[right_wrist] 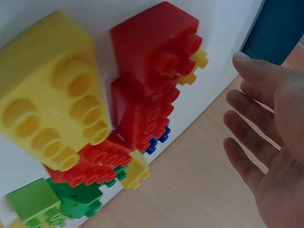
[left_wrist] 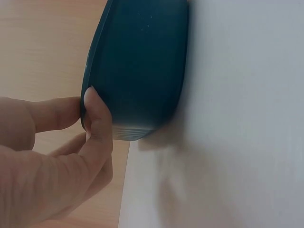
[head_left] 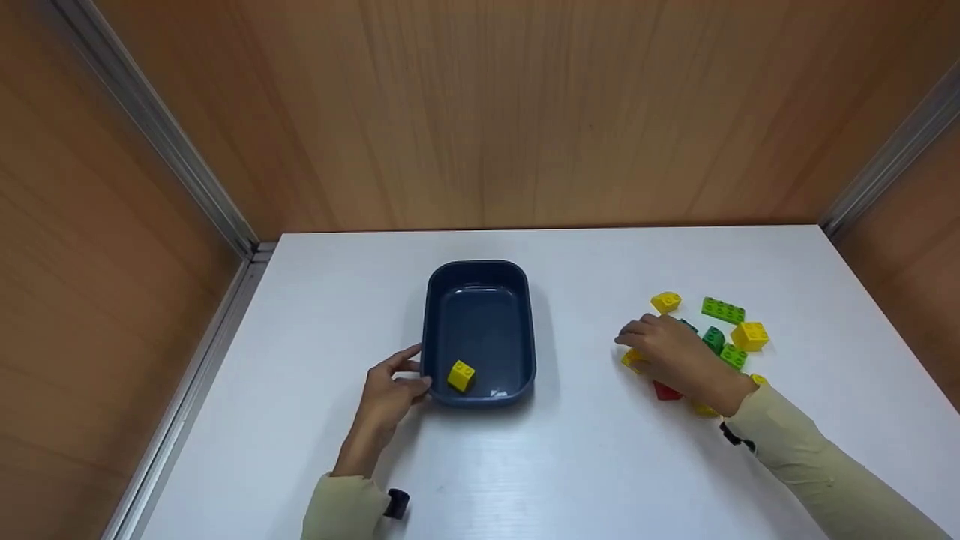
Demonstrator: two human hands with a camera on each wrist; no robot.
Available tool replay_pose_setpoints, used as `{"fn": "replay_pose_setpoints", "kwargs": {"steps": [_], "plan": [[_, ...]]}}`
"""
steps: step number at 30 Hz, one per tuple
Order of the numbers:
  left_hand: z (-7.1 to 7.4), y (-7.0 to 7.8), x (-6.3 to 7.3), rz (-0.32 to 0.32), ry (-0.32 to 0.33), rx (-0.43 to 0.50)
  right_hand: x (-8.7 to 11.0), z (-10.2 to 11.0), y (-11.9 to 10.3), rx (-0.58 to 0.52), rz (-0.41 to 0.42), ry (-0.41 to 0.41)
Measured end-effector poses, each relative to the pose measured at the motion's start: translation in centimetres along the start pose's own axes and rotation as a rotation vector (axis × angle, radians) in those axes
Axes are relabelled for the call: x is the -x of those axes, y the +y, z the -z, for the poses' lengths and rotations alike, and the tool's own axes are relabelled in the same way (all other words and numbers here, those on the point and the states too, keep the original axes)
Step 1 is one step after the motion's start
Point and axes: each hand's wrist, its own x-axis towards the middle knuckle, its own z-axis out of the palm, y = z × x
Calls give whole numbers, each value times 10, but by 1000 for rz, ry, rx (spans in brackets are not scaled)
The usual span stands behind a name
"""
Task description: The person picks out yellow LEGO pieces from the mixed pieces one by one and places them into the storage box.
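Observation:
My left hand (head_left: 388, 395) pinches the near left corner of a dark blue tray (head_left: 480, 319) on the white table, thumb and fingers on either side of its rim. One yellow toy building brick (head_left: 461, 376) lies inside near that end. Over a loose group of bricks to the right is my right hand (head_left: 679, 358). The right wrist view shows its fingers loosely bent, with nothing held, beside a red brick (right_wrist: 147, 42) and a large yellow brick (right_wrist: 47, 80). In the head view this hand hides part of the group.
Around the right hand lie a light green brick (head_left: 724, 310), a yellow brick (head_left: 750, 336), a dark green brick (head_left: 713, 340) and several others. Wooden panels (head_left: 525, 112) stand behind the white table (head_left: 570, 465) and at both sides.

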Motion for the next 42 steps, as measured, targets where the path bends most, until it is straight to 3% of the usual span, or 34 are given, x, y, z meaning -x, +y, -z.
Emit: {"fn": "replay_pose_setpoints", "kwargs": {"steps": [6, 34, 42], "plan": [[1, 1, 1, -11, -10, 6, 5, -3, 4, -27, -28, -28], [-2, 2, 1, 13, -5, 3, 8, -11, 6, -12, 21, -70], [-2, 1, 1, 4, -7, 12, 8, -11, 7, -9, -3, -93]]}}
